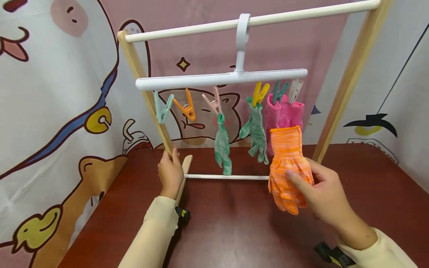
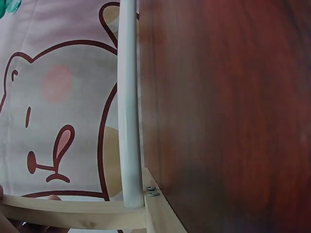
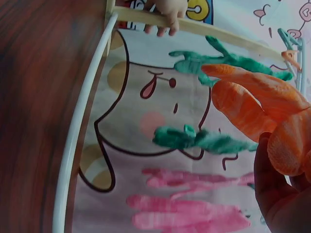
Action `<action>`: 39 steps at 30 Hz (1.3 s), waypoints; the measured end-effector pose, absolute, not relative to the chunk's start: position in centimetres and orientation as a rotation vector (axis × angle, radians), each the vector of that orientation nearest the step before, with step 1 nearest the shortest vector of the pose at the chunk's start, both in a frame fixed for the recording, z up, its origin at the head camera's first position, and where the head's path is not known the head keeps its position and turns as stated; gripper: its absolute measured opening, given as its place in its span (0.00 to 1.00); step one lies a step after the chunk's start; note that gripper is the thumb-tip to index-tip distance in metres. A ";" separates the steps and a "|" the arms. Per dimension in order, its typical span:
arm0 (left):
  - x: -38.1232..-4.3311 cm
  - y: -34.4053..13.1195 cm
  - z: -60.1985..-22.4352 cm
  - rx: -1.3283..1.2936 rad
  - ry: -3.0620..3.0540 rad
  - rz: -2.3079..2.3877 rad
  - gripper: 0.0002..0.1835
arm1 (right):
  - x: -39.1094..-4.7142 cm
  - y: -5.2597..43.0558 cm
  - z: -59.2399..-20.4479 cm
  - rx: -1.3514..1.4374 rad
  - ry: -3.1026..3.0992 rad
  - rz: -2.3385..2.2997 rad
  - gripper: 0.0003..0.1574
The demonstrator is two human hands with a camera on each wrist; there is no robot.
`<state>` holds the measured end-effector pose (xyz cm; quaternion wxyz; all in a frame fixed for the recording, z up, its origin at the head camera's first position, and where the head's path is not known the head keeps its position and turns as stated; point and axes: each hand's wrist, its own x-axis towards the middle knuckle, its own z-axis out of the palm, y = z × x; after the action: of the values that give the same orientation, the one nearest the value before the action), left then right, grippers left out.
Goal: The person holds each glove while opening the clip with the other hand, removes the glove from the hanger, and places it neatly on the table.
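Right hand (image 1: pixel 326 190) pinches an orange glove (image 1: pixel 289 167), hanging fingers-down in front of the pink gloves (image 1: pixel 293 113), hiding their lower part and the right end of the low white bar (image 1: pixel 231 177). Left hand (image 1: pixel 170 173) grips the rack's left post (image 1: pixel 134 63). White hanger (image 1: pixel 187 80) hooked on the top rail (image 1: pixel 191 29); two clipped green gloves (image 1: pixel 258 126) left of the pink. Rack stands on brown tabletop (image 1: pixel 221 227). Cartoon curtain (image 1: pixel 207 52) behind; lettering (image 1: pixel 368 140) at right partly cut off, unreadable.
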<state>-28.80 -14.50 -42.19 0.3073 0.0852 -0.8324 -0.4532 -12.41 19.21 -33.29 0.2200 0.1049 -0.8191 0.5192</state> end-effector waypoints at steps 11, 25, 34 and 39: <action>-28.8 -14.6 -42.2 0.212 -2.183 -1.248 0.19 | -13.8 21.9 -33.5 0.192 -2.255 1.366 0.17; -28.9 -14.9 -42.4 0.211 -2.162 -1.251 0.18 | -15.2 24.5 -33.6 0.064 -2.235 1.304 0.20; -29.1 -14.6 -42.5 0.206 -2.181 -1.255 0.18 | -15.0 25.7 -33.2 0.003 -2.049 1.732 0.08; -28.9 -14.7 -42.5 0.196 -2.173 -1.264 0.20 | -14.9 25.9 -32.7 0.034 -1.801 1.904 0.07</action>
<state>-28.90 -14.72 -42.48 0.3053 0.0740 -0.8207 -0.4773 -14.88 25.90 -32.73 0.2575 0.0125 -0.6640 0.7019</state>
